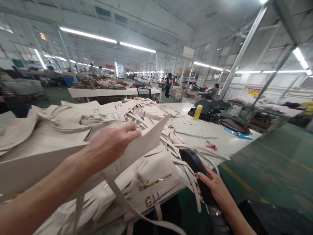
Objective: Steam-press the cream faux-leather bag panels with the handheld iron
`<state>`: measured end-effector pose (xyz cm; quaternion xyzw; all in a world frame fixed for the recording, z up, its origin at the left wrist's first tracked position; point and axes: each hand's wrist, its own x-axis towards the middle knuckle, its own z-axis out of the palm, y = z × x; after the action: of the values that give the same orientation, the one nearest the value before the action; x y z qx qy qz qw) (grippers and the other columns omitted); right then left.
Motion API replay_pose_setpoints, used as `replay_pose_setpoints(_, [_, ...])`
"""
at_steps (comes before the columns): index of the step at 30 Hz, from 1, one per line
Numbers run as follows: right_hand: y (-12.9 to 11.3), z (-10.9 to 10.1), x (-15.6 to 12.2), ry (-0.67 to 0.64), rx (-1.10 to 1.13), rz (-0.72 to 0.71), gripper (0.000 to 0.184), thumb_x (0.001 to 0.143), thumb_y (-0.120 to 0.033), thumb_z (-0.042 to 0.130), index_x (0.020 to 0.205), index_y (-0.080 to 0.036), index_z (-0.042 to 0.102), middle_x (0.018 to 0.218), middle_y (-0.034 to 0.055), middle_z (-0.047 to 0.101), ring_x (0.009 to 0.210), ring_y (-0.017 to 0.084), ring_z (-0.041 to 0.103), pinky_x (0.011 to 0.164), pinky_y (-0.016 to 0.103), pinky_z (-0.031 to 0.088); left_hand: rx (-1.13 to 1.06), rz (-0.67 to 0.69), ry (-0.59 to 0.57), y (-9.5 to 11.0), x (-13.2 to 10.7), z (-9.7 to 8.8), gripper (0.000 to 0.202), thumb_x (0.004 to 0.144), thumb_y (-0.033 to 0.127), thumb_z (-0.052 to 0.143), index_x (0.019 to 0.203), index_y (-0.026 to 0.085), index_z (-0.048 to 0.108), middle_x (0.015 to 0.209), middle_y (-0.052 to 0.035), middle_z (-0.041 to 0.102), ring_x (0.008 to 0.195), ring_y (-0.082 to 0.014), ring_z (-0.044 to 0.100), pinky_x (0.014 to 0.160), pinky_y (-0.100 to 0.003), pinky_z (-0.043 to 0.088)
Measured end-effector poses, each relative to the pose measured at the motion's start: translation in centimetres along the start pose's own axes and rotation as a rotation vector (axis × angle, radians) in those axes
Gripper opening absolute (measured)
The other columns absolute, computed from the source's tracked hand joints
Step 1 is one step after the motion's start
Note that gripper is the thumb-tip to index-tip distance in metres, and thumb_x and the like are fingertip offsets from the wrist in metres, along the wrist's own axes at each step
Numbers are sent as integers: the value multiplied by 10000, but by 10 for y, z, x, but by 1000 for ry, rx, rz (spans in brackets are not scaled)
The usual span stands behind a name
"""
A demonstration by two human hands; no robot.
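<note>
My left hand (111, 142) is closed on the upper edge of a cream leather bag panel (149, 138), lifting it over the pile, with a strap hanging below. My right hand (214, 187) grips the handle of a black hand-held tool (193, 161) near the table's front right edge, its head pointing up and left toward the panel. Beneath lie cream bag pieces with gold buckles (151, 184) and several loose cream straps (176, 130) spread over the white table (227, 138).
Pink scissors (211, 145) lie on the table at right. A yellow bottle (197, 112) stands by dark leather pieces (211, 107) at the far end. Green floor (269, 163) runs along the right. Other tables and several people are far behind.
</note>
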<state>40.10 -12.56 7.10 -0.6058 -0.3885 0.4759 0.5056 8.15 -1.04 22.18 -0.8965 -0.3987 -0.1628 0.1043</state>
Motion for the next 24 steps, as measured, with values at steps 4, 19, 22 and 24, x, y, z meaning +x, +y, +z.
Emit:
replay_pose_setpoints(4, [9,-7,-15,60,32,20,851,689,-485,612,1380,-212,197,445,-64,550,343,163,511,316,240,435,-52,112,-346,70,-39,72,343,756,65,402,1003,239,563,912,-54,565,669,-170,545,596,-278,401])
replay_pose_setpoints(19, [57,-26,-59,-113,-76,164,727,791,-404,546,1383,-212,170,497,-47,571,361,126,522,305,177,419,-255,-147,-568,107,-128,191,707,679,-69,265,1268,308,366,1292,-71,404,942,-190,588,756,-301,474])
replay_pose_setpoints(22, [61,-12,-53,-203,-60,166,726,788,-383,545,1383,-203,170,496,-53,556,364,122,523,297,165,410,-250,-150,-563,109,-128,190,700,702,-52,278,1276,344,342,1255,-63,426,896,-190,602,727,-304,480])
replay_pose_setpoints(24, [61,0,-40,-254,-51,162,737,774,-380,558,1381,-210,174,535,-49,567,363,121,525,292,168,411,-272,-148,-559,111,-129,190,656,743,-19,295,1272,368,338,1233,-56,441,863,-187,607,719,-309,482])
